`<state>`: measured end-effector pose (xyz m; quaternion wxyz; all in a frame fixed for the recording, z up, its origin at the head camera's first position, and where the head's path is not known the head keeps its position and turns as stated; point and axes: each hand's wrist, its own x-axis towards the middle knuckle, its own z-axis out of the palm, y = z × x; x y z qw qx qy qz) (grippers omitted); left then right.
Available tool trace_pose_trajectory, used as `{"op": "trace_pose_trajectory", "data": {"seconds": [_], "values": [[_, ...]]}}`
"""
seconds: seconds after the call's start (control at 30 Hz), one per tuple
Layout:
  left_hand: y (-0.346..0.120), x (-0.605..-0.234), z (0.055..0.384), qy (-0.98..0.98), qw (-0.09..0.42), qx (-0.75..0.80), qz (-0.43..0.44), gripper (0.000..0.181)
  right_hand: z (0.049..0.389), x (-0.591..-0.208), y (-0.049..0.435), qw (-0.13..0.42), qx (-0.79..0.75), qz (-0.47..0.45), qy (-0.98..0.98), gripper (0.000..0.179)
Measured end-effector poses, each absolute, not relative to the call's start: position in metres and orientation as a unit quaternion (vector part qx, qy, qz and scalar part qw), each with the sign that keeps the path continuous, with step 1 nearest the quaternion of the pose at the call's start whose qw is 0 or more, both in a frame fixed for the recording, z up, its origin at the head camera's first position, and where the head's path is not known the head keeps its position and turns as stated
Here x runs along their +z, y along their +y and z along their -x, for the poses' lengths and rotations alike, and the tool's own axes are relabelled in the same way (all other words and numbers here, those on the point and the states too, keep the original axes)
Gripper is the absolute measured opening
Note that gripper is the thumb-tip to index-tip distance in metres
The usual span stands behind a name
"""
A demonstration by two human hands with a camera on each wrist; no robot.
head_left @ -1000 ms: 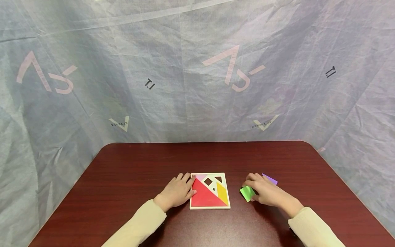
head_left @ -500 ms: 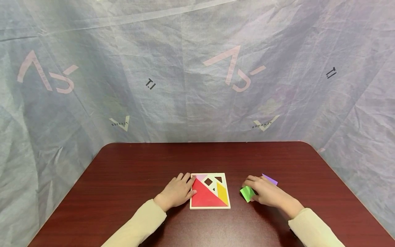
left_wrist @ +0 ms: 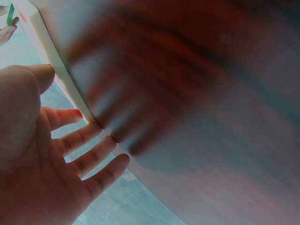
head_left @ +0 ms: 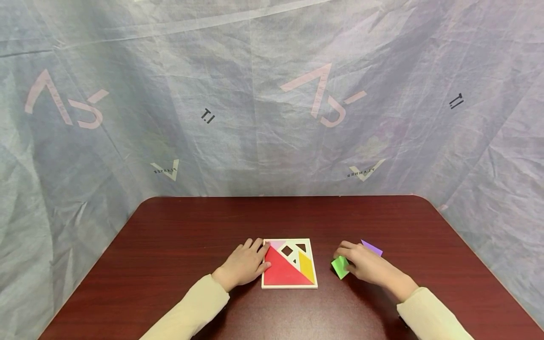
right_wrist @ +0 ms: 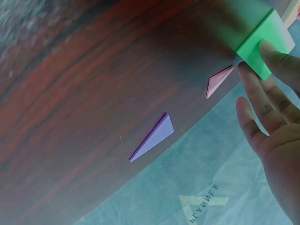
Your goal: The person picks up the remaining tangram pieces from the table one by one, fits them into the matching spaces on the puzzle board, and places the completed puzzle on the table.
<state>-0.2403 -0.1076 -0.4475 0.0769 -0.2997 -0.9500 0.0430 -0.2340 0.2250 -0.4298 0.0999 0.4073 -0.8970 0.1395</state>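
Observation:
A white-framed tangram board (head_left: 290,286) lies mid-table, holding large red pieces (head_left: 281,273), a yellow piece (head_left: 306,267) and a pink piece (head_left: 277,243). Dark gaps show in its upper right part. My left hand (head_left: 243,265) rests along the board's left edge with fingers extended; in the left wrist view its thumb and fingertips touch the board's side. To the right of the board, my right hand (head_left: 364,262) pinches a green square tangram piece (right_wrist: 265,49) between thumb and fingers, tilted and close over the table.
Beyond the right hand, a purple triangle (right_wrist: 157,136) lies on the dark wooden table (head_left: 204,217). A small pink triangle (right_wrist: 219,82) lies near the green piece, hidden by the hand in the head view. A grey printed cloth (head_left: 263,141) hangs behind the table.
The green piece has turned slightly in my right hand's fingers. My left hand and the board stay put.

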Motion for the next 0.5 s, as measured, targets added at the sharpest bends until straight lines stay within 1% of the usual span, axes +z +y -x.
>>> {"op": "trace_pose_trajectory", "data": {"seconds": [0.5], "values": [[-0.1067, -0.4467, 0.2395, -0.951, 0.074, 0.042, 0.296, 0.052, 0.2341, -0.4300, 0.2246, 0.124, 0.149, -0.425, -0.884, 0.031]]}}
